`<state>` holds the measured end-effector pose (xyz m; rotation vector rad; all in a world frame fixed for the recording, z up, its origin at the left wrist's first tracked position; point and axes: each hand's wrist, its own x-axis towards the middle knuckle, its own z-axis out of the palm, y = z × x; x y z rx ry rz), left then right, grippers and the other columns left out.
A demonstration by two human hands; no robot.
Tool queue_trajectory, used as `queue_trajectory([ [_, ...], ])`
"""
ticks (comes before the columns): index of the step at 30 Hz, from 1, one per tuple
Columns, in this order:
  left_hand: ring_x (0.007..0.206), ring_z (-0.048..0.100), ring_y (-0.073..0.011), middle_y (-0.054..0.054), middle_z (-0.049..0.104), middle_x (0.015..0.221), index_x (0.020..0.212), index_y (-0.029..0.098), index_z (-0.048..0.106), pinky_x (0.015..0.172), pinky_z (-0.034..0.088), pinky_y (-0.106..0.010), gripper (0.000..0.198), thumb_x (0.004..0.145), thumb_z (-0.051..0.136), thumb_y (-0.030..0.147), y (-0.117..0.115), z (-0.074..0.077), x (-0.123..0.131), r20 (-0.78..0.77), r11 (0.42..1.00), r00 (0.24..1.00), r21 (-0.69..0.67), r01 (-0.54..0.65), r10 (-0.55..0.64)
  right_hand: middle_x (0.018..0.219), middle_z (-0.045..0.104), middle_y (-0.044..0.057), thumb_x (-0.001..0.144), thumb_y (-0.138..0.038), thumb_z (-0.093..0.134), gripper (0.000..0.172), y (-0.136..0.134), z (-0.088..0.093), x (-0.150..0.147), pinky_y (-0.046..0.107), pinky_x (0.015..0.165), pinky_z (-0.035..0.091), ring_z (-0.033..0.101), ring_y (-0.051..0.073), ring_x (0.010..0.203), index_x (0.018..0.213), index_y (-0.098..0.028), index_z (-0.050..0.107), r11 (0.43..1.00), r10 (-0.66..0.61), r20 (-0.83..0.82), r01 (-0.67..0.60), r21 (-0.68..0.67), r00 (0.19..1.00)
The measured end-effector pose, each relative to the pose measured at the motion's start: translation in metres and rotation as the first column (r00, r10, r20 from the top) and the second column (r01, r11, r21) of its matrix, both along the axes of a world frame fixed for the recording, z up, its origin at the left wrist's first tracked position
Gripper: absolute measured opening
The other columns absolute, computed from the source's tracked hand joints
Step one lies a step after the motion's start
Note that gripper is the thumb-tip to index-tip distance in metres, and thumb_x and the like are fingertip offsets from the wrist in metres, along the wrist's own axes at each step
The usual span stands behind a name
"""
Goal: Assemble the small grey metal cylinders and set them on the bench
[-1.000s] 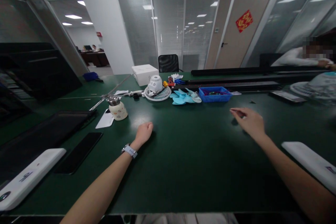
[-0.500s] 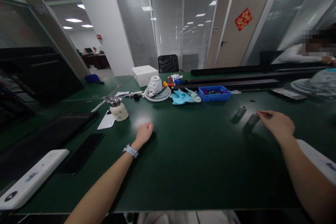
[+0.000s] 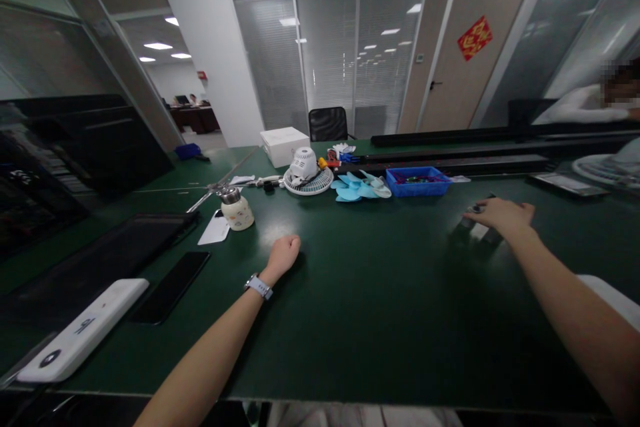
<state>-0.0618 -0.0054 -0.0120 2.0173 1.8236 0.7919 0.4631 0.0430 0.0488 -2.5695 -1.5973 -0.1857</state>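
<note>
My left hand rests on the green table as a closed fist with nothing in it; a watch is on its wrist. My right hand reaches out to the right, palm down, fingers curled over two small grey cylinders. Its fingertips pinch the upper one, while the other lies on the table under the hand. Both cylinders are partly hidden.
Farther back lie a blue tray, light blue fan blades, a white fan grille with motor, a white box and a small cream bottle. A phone and a white device lie left. Another person sits far right.
My right hand set two grey cylinders on the table, drew right, then came back over them and closed on one. The left fist stayed put. The view shifted slightly.
</note>
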Motion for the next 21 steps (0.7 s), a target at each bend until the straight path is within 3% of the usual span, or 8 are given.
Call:
queue_trajectory([
  [4, 0.055, 0.041, -0.0132, 0.002, 0.039, 0.05, 0.051, 0.019, 0.038, 0.055, 0.024, -0.026, 0.029, 0.079, 0.031, 0.024, 0.003, -0.004, -0.001, -0.014, 1.0, 1.0, 0.017, 0.01, -0.01, 0.088, 0.069, 0.016, 0.064, -0.048, 0.068, 0.039, 0.003, -0.003, -0.008, 0.048, 0.083, 0.027, 0.059, 0.028, 0.081, 0.088, -0.018, 0.074, 1.0, 0.014, 0.013, -0.014, 0.005, 1.0],
  [7, 0.054, 0.04, -0.0131, 0.002, 0.039, 0.05, 0.051, 0.019, 0.041, 0.055, 0.024, -0.026, 0.03, 0.08, 0.032, 0.024, 0.004, -0.006, -0.001, -0.031, 1.0, 0.999, 0.015, 0.018, -0.018, 0.086, 0.07, 0.011, 0.065, -0.048, 0.067, 0.039, -0.012, -0.008, -0.046, 0.046, 0.089, 0.029, 0.061, 0.027, 0.087, 0.092, -0.02, 0.074, 0.966, 0.209, 0.046, -0.214, 0.143, 0.977],
  [10, 0.055, 0.04, -0.013, 0.002, 0.039, 0.051, 0.051, 0.019, 0.043, 0.056, 0.025, -0.026, 0.031, 0.081, 0.032, 0.024, 0.002, -0.006, 0.0, -0.019, 0.999, 0.999, 0.017, 0.029, -0.029, 0.085, 0.071, 0.005, 0.068, -0.05, 0.065, 0.042, -0.03, -0.014, -0.113, 0.038, 0.085, 0.039, 0.063, 0.023, 0.084, 0.099, -0.023, 0.073, 0.837, 0.517, -0.099, -0.477, 0.269, 0.85],
  [12, 0.057, 0.043, -0.0133, 0.002, 0.042, 0.053, 0.053, 0.019, 0.046, 0.058, 0.028, -0.026, 0.031, 0.081, 0.033, 0.023, -0.001, -0.004, 0.002, 0.034, 0.999, 0.998, 0.025, 0.047, -0.048, 0.087, 0.071, 0.003, 0.07, -0.05, 0.064, 0.042, -0.041, -0.018, -0.163, 0.034, 0.08, 0.045, 0.064, 0.02, 0.081, 0.103, -0.024, 0.072, 0.711, 0.701, -0.25, -0.625, 0.323, 0.668],
  [15, 0.069, 0.051, -0.0148, 0.0, 0.057, 0.067, 0.066, 0.018, 0.058, 0.067, 0.036, -0.026, 0.027, 0.083, 0.037, 0.023, -0.012, 0.002, 0.01, 0.144, 0.988, 0.983, 0.12, 0.097, -0.114, 0.087, 0.071, 0.002, 0.07, -0.049, 0.066, 0.041, -0.054, -0.024, -0.226, 0.036, 0.084, 0.045, 0.065, 0.02, 0.082, 0.104, -0.026, 0.072, 0.545, 0.836, -0.32, -0.745, 0.385, 0.446],
  [18, 0.088, 0.053, -0.0167, -0.003, 0.064, 0.095, 0.094, 0.019, 0.065, 0.082, 0.039, -0.028, 0.023, 0.086, 0.047, 0.031, -0.025, 0.009, 0.024, 0.194, 0.948, 0.961, 0.29, 0.133, -0.195, 0.091, 0.071, 0.001, 0.071, -0.045, 0.068, 0.04, -0.061, -0.033, -0.263, 0.041, 0.091, 0.041, 0.064, 0.021, 0.087, 0.107, -0.027, 0.07, 0.456, 0.888, -0.295, -0.762, 0.459, 0.353],
  [21, 0.1, 0.051, -0.0186, -0.005, 0.061, 0.104, 0.103, 0.023, 0.067, 0.092, 0.038, -0.032, 0.027, 0.087, 0.052, 0.039, -0.034, 0.016, 0.04, 0.173, 0.919, 0.952, 0.351, 0.179, -0.251, 0.097, 0.07, 0.003, 0.073, -0.04, 0.068, 0.044, -0.063, -0.046, -0.276, 0.04, 0.091, 0.042, 0.063, 0.02, 0.09, 0.115, -0.026, 0.065, 0.432, 0.9, -0.301, -0.725, 0.536, 0.314],
])
